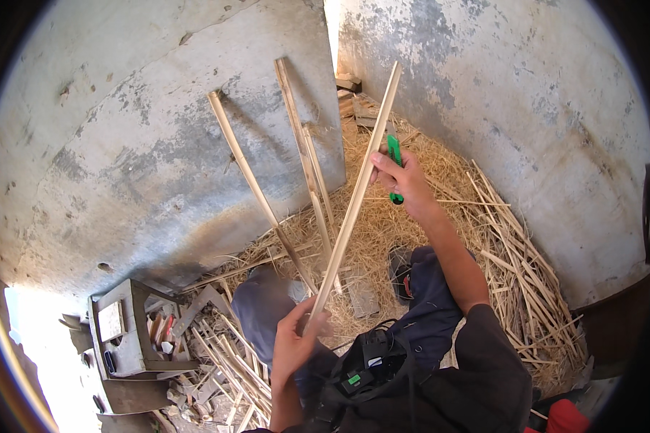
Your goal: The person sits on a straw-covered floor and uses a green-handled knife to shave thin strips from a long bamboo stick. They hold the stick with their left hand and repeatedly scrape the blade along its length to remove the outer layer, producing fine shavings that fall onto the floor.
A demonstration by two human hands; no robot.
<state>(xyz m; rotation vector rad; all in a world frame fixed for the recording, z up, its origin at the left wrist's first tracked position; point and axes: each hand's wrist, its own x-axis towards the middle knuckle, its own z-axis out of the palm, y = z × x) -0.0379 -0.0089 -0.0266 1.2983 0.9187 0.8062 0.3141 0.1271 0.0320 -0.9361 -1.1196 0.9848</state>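
Note:
A long, pale bamboo strip (355,198) slants across the middle of the view, its upper end pointing away from me. Near its lower end, my left hand (295,340) is closed around it, with the fingers slightly blurred. Higher up, my right hand (409,180) grips a green utility knife (395,155). The knife's blade end points upward beside the strip. The right thumb and fingers also rest against the strip's edge. Part of the knife handle is hidden by the right hand.
Several bamboo poles (247,169) lean on the left grey wall (159,130). Shavings (440,162) cover the floor. A heap of thin strips (527,289) lies along the right wall (527,94). At lower left stands a wooden stool (126,343) beside scraps.

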